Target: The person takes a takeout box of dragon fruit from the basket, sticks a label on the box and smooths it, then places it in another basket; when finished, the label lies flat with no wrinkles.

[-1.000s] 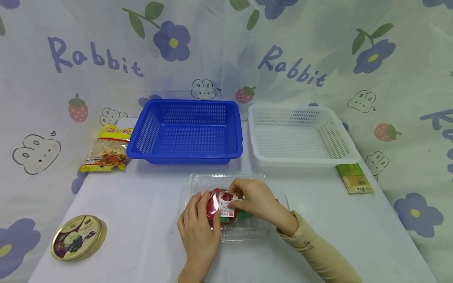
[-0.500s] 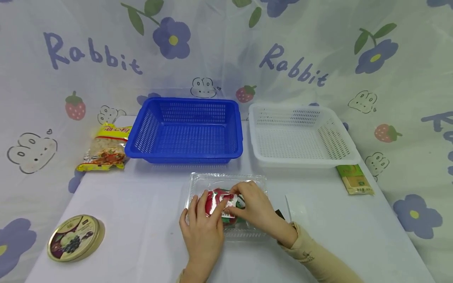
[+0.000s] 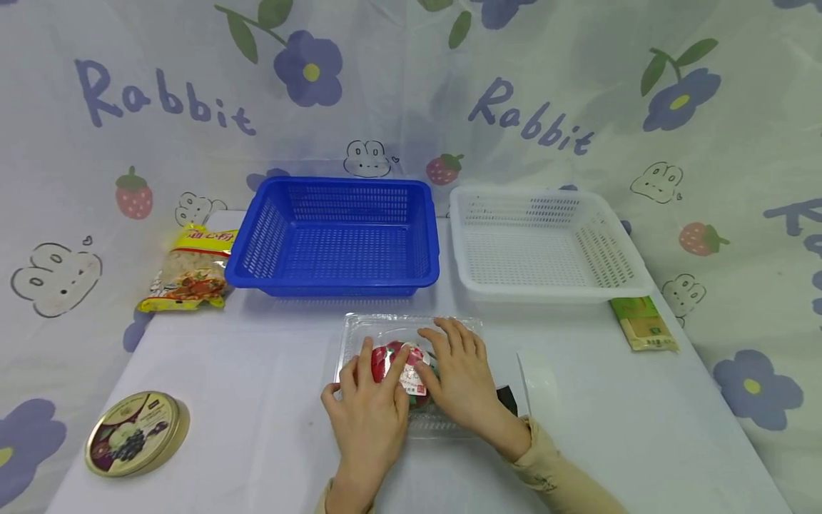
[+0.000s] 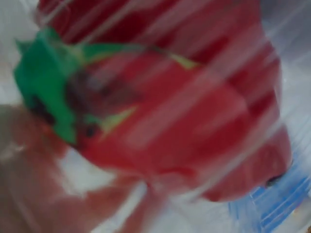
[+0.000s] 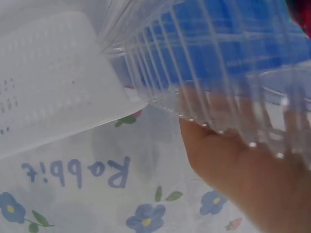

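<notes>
A clear box (image 3: 411, 335) is seen on the desk (image 3: 257, 400), just in front of the blue basket (image 3: 334, 235). Inside it, red fruit (image 3: 394, 360) with green parts and a white label (image 3: 414, 378) is visible through the plastic. The left hand (image 3: 366, 414) is laid on the box's left half, its fingers (image 3: 366, 360) fairly straight and spread over the lid above the fruit, the thumb at the box's left edge. The right hand (image 3: 459, 375) is laid on the right half, its fingers (image 3: 449, 335) stretched flat across the lid toward the far edge. Nothing is pinched by either hand; both are pressed flat on the box.

In the left wrist view the fruit (image 4: 160, 111) is shown close and blurred behind ribbed plastic. In the right wrist view the box's ribbed wall (image 5: 204, 82) is seen against the palm (image 5: 252, 179).

A white basket (image 3: 546, 243) stands to the right of the blue one, just beside it. A yellow snack bag (image 3: 189, 275) lies left of the blue basket, a round tin (image 3: 135, 432) near the desk's front left corner, and a green packet (image 3: 642, 325) by the white basket's near right corner.
</notes>
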A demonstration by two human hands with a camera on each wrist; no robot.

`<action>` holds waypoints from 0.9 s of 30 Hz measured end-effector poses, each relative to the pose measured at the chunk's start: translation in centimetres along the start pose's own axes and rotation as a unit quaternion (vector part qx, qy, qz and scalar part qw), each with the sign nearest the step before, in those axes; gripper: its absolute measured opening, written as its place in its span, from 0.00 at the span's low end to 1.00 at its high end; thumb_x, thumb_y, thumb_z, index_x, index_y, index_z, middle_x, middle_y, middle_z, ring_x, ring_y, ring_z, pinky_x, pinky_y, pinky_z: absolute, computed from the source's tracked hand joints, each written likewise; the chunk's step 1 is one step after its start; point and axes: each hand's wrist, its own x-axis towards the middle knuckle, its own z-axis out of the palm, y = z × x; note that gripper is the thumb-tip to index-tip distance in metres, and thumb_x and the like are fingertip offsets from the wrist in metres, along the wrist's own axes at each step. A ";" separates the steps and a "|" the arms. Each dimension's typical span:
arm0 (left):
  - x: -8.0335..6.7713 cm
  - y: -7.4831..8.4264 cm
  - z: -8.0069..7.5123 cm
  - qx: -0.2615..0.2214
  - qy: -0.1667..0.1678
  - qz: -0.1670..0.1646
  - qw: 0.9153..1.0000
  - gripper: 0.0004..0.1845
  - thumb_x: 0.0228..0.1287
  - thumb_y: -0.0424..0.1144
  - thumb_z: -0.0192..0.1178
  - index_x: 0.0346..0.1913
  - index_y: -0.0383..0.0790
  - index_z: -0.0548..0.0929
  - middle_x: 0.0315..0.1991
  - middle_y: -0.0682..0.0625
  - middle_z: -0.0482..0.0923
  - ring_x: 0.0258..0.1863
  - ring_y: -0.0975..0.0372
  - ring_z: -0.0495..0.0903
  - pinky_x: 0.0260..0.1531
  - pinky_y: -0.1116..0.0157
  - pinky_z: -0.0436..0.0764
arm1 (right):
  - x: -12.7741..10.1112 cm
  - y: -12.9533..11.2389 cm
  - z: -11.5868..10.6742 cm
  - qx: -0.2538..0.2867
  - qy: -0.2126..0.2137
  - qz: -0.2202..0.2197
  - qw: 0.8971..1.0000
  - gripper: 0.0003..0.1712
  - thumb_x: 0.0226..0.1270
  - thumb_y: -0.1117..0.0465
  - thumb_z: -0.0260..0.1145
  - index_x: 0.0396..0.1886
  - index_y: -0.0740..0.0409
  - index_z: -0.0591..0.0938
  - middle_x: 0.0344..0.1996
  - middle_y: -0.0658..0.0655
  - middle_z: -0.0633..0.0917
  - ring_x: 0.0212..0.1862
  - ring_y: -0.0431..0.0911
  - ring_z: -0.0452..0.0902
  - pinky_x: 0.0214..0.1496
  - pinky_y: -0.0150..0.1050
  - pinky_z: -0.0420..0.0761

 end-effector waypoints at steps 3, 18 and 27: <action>0.2 0.1 0.0 0.007 -0.013 0.002 1.000 0.25 0.55 0.43 0.55 0.57 0.64 0.81 0.63 0.38 0.73 0.50 0.45 0.74 0.37 0.43 0.67 | 0.3 0.1 0.1 -0.009 0.033 0.016 0.999 0.23 0.65 0.54 0.64 0.58 0.52 0.74 0.60 0.62 0.74 0.63 0.59 0.69 0.58 0.57 0.72; 0.5 0.1 -0.1 0.025 -0.058 -0.024 0.998 0.26 0.54 0.51 0.57 0.59 0.64 0.79 0.64 0.40 0.71 0.49 0.43 0.72 0.33 0.44 0.66 | -0.4 1.7 -0.6 -0.006 0.012 -0.086 0.996 0.19 0.67 0.51 0.63 0.57 0.43 0.83 0.63 0.63 0.77 0.65 0.62 0.70 0.60 0.61 0.74; 0.4 0.1 -0.3 0.019 -0.064 -0.023 0.997 0.26 0.55 0.54 0.61 0.60 0.64 0.78 0.66 0.39 0.69 0.54 0.42 0.70 0.39 0.41 0.67 | -2.6 1.7 -1.4 -0.027 -0.070 -0.055 0.996 0.38 0.70 0.30 0.36 0.70 0.40 0.69 0.73 0.63 0.64 0.74 0.63 0.55 0.70 0.66 0.58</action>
